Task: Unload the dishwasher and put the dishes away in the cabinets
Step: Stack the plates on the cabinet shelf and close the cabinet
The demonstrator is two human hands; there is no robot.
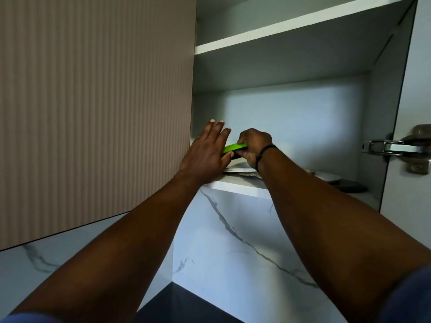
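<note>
At the far left hangs a closed cabinet door [93,113] with narrow vertical ribs in a dull beige, and below it runs a white marble-look wall [233,241] with grey veins, meeting in a corner above a dark strip at the bottom of the view. To the right of the ribbed door the cabinet [303,108] stands open, white inside, with an upper shelf [291,26] and a lower shelf [240,184] that carries the dishes. Both bare forearms reach up from the bottom of the frame to that lower shelf. The left hand [205,155] is seen from the back, its fingers [215,129] straight and spread, laid flat against the left side of a green plate [233,148]; the thumb tucks under the plate's dark underside. The plate is tilted, lifted just above a pale dish [240,170] that lies on the shelf's front left part. The right hand [254,145], with a dark cord bracelet [264,152] at the wrist, has its fingers curled over the plate's right edge, gripping it. Further right on the same shelf lie a white plate [331,177] and a dark round dish [352,187], near each other towards the side wall. At the far right the opened door [415,89] shows its metal hinge [396,148].
</note>
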